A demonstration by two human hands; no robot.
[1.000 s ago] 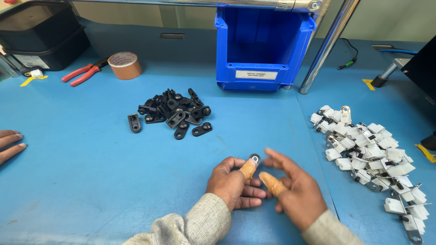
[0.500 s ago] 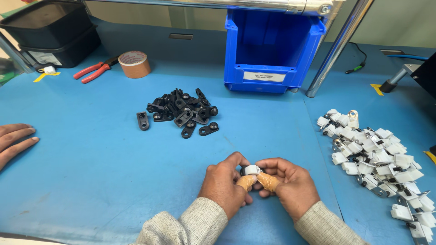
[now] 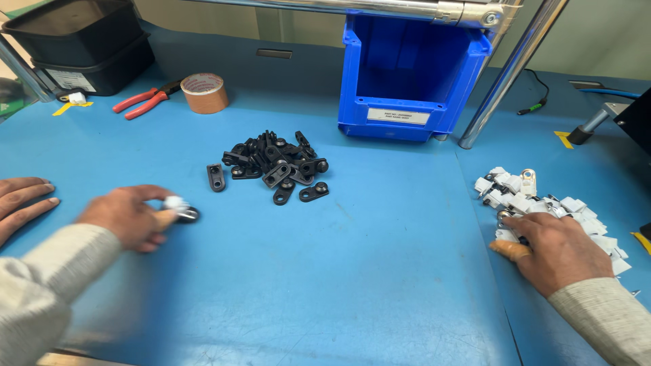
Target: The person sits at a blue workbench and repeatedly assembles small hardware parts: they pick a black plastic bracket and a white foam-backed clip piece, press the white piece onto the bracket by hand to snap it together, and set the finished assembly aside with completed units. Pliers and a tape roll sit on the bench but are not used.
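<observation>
While left hand [image 3: 125,215] grips joined piece [image 3: 179,209], right hand [image 3: 556,251] touches white pile [image 3: 542,203].

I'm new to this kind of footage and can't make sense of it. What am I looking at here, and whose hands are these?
The single view comes from a camera on a person's head, looking down at a blue workbench. Their left hand holds a small white-and-black assembled piece. Their right hand rests on a pile of white parts. A pile of black parts lies mid-table. Behind are a blue bin, tape roll, red pliers and black tubs. The hand at far left is another person's.
</observation>
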